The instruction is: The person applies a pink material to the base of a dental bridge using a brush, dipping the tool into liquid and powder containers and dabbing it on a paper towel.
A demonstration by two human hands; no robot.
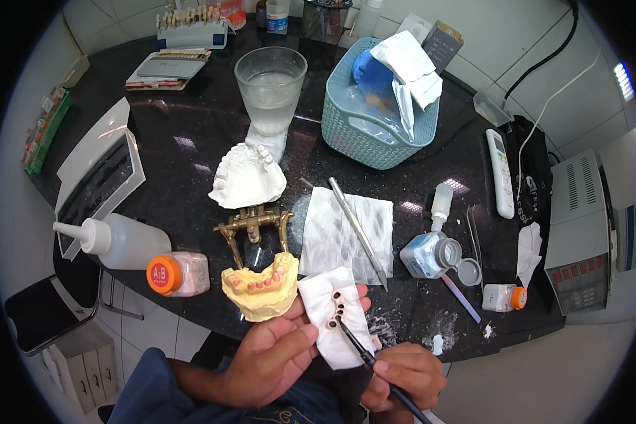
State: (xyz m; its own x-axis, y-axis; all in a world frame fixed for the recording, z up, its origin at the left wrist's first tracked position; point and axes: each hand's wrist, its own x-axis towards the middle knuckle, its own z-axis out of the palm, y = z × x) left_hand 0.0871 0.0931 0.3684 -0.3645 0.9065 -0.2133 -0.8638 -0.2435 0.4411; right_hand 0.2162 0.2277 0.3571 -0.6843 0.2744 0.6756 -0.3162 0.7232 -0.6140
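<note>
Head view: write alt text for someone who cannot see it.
A left hand holds a white tissue bearing small dental pieces; the right hand holds a slender dark tool at them. Nearby is a yellow dental cast.

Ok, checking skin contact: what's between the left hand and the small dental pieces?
A white tissue lies between the left hand and the dental pieces, in the head view.
</note>
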